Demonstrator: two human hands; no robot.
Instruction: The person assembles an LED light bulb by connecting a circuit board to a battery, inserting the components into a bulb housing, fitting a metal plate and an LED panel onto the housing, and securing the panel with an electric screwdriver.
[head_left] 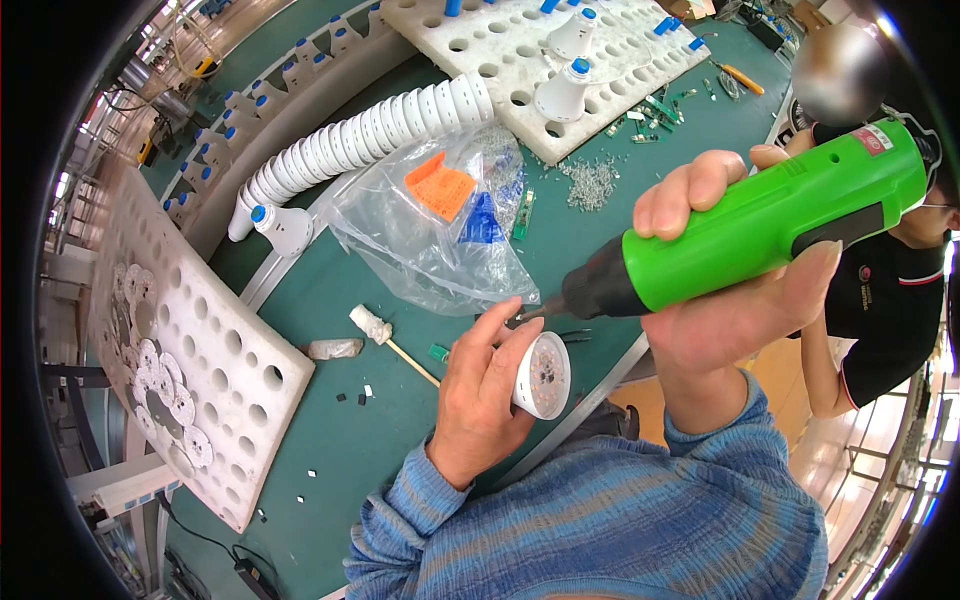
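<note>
In the head view, my right hand point(715, 250) is wrapped round a green electric screwdriver point(780, 205), its black nose pointing down and to the left. My left hand point(485, 390) holds a white LED bulb housing point(545, 377), its round board facing right. The thumb and forefinger of that hand come together at the tip of the screwdriver bit point(553, 306); whether a screw is between them is too small to tell. Just beyond my fingers lies a clear plastic bag point(400, 240) with an orange label point(440, 187) on it.
A row of nested white housings point(370, 135) lies behind the bag. White perforated boards stand at the back point(520, 60) and left point(215, 350). Loose screws point(588, 184), green circuit boards point(655, 115) and a small mallet point(372, 324) lie on the green table. A co-worker point(880, 300) is at right.
</note>
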